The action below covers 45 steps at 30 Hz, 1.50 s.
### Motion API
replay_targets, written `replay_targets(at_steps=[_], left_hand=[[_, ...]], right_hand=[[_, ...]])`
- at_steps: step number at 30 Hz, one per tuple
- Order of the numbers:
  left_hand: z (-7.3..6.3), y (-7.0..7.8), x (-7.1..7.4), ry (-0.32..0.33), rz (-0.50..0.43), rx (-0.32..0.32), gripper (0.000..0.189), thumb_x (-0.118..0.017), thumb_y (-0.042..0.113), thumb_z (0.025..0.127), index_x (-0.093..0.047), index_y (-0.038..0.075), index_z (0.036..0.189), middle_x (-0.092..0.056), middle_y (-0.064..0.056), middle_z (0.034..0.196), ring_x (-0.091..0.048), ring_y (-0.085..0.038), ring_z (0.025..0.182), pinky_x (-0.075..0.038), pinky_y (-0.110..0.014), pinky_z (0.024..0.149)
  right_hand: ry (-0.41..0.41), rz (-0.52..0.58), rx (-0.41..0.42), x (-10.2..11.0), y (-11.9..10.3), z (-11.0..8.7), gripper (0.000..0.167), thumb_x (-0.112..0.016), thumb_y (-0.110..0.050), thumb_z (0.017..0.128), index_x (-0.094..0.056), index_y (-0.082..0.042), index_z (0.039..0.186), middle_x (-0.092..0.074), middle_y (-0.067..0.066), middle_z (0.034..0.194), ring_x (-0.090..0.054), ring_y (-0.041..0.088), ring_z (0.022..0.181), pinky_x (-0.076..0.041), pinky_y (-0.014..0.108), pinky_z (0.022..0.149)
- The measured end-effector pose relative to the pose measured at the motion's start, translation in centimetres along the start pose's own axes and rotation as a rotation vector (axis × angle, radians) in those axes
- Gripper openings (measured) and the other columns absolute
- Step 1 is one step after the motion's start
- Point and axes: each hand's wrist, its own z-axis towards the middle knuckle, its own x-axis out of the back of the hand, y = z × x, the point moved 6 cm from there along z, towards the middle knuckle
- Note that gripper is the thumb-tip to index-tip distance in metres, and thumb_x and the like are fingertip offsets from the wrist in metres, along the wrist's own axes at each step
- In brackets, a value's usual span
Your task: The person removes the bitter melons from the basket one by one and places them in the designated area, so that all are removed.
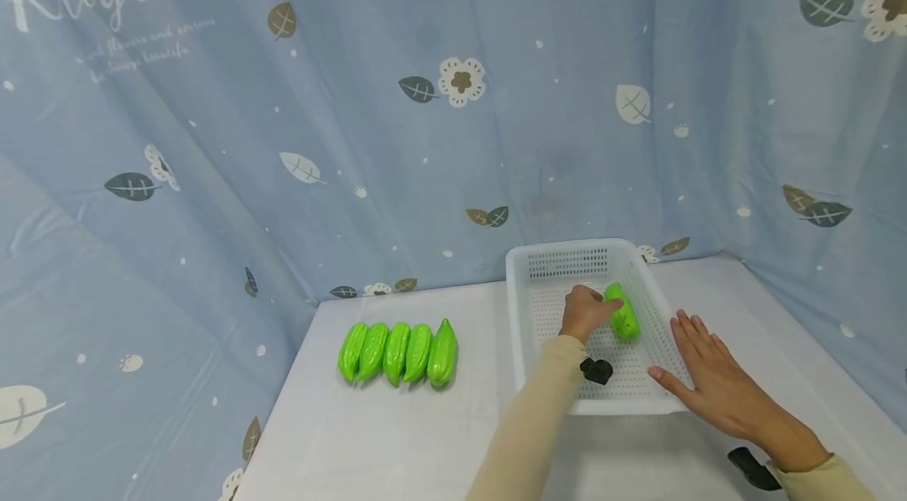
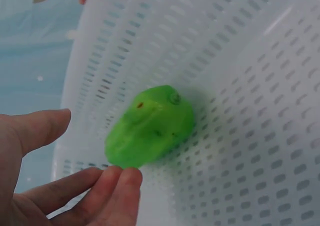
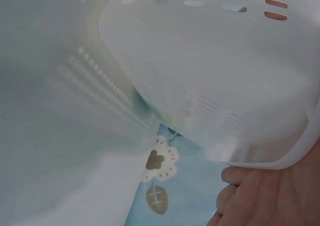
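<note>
A green bitter melon (image 1: pixel 623 313) lies inside a white perforated plastic basket (image 1: pixel 520 328), along its right wall. My left hand (image 1: pixel 590 312) reaches into the basket beside the melon. In the left wrist view its thumb and fingers are spread apart, with the fingertips (image 2: pixel 131 178) right at one end of the melon (image 2: pixel 155 123) and nothing gripped between them. My right hand (image 1: pixel 726 383) lies with straight fingers along the outside of the basket's right rim. The right wrist view has that hand (image 3: pixel 272 193) partly behind the basket edge (image 3: pixel 265 165).
Several more bitter melons (image 1: pixel 397 353) stand side by side in a row on the white table (image 1: pixel 397 446), left of the basket. A blue patterned curtain (image 1: pixel 425 146) hangs behind the table and along both sides.
</note>
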Motion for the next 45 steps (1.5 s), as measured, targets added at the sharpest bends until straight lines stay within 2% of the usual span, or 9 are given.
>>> replay_targets(at_steps=[4, 6, 12, 19, 24, 30, 34, 39, 45], left_hand=[[-0.1, 0.0, -0.3, 0.005, 0.023, -0.004, 0.044, -0.085, 0.035, 0.085, -0.074, 0.001, 0.109, -0.075, -0.01, 0.106, -0.072, -0.025, 0.097, -0.06, -0.042, 0.087], [0.0, -0.1, -0.6, 0.001, 0.029, -0.01, 0.039, -0.085, 0.036, 0.085, -0.073, 0.002, 0.097, -0.073, -0.007, 0.09, -0.068, -0.02, 0.08, -0.058, -0.037, 0.074], [0.1, -0.5, -1.4, -0.024, 0.036, -0.004, 0.045, -0.086, 0.036, 0.084, -0.052, 0.015, 0.063, -0.047, 0.006, 0.055, -0.038, -0.01, 0.05, -0.032, -0.028, 0.049], [-0.5, -0.2, -1.4, -0.029, 0.051, -0.03, 0.03, -0.088, 0.031, 0.082, -0.07, 0.007, 0.078, -0.065, -0.001, 0.065, -0.051, -0.01, 0.056, -0.042, -0.025, 0.054], [-0.7, -0.6, -1.6, -0.042, 0.031, -0.021, 0.032, -0.087, 0.027, 0.083, -0.065, 0.008, 0.07, -0.068, -0.01, 0.061, -0.054, -0.017, 0.05, -0.041, -0.025, 0.046], [-0.9, -0.8, -1.6, -0.043, 0.026, -0.003, 0.033, -0.089, 0.027, 0.083, -0.063, 0.007, 0.081, -0.062, -0.004, 0.065, -0.061, -0.019, 0.05, -0.059, -0.035, 0.054], [-0.7, -1.1, -1.7, -0.051, 0.052, 0.021, 0.037, -0.089, 0.03, 0.082, -0.061, 0.007, 0.089, -0.059, -0.004, 0.063, -0.06, -0.018, 0.048, -0.052, -0.03, 0.047], [-0.2, -1.4, -1.9, -0.055, 0.066, 0.038, 0.037, -0.09, 0.031, 0.081, -0.062, 0.006, 0.08, -0.059, -0.01, 0.053, -0.055, -0.019, 0.042, -0.038, -0.027, 0.041], [-0.2, -1.5, -1.9, -0.048, 0.039, 0.037, 0.036, -0.091, 0.029, 0.081, -0.062, 0.007, 0.081, -0.059, -0.006, 0.056, -0.059, -0.018, 0.045, -0.05, -0.03, 0.046]], right_hand=[[-0.008, 0.01, -0.003, 0.0, -0.1, 0.0, 0.093, -0.05, -0.051, 0.106, -0.007, 0.01, 0.162, 0.001, 0.033, 0.17, 0.013, 0.044, 0.16, 0.028, 0.045, 0.124], [-0.006, 0.013, -0.003, 0.0, -0.1, 0.0, 0.093, -0.051, -0.05, 0.106, -0.007, 0.01, 0.162, 0.0, 0.033, 0.17, 0.012, 0.045, 0.16, 0.028, 0.045, 0.124], [0.0, 0.023, -0.001, 0.2, -0.1, -0.1, 0.093, -0.052, -0.05, 0.106, -0.007, 0.009, 0.162, -0.001, 0.034, 0.17, 0.009, 0.047, 0.16, 0.025, 0.049, 0.126], [0.01, 0.017, 0.0, 0.1, -0.1, -0.1, 0.093, -0.051, -0.049, 0.106, -0.007, 0.01, 0.162, 0.001, 0.032, 0.17, 0.012, 0.045, 0.16, 0.029, 0.043, 0.124], [0.013, 0.027, -0.001, 0.0, -0.1, -0.2, 0.093, -0.052, -0.049, 0.106, -0.006, 0.009, 0.162, 0.002, 0.031, 0.171, 0.014, 0.042, 0.16, 0.028, 0.043, 0.125], [0.019, 0.015, -0.003, 0.0, -0.1, -0.2, 0.093, -0.052, -0.05, 0.106, -0.007, 0.009, 0.162, 0.0, 0.032, 0.17, 0.013, 0.043, 0.16, 0.029, 0.041, 0.124], [0.021, 0.014, -0.007, 0.0, 0.0, -0.1, 0.094, -0.052, -0.05, 0.106, -0.007, 0.01, 0.162, 0.0, 0.032, 0.17, 0.013, 0.043, 0.16, 0.03, 0.04, 0.124], [0.02, 0.021, -0.007, 0.0, 0.1, -0.1, 0.093, -0.053, -0.05, 0.105, -0.009, 0.01, 0.162, -0.002, 0.033, 0.17, 0.008, 0.047, 0.16, 0.027, 0.044, 0.126], [0.024, 0.014, -0.007, 0.0, -0.1, -0.1, 0.093, -0.053, -0.05, 0.105, -0.009, 0.01, 0.162, -0.002, 0.034, 0.17, 0.008, 0.047, 0.16, 0.025, 0.048, 0.126]])
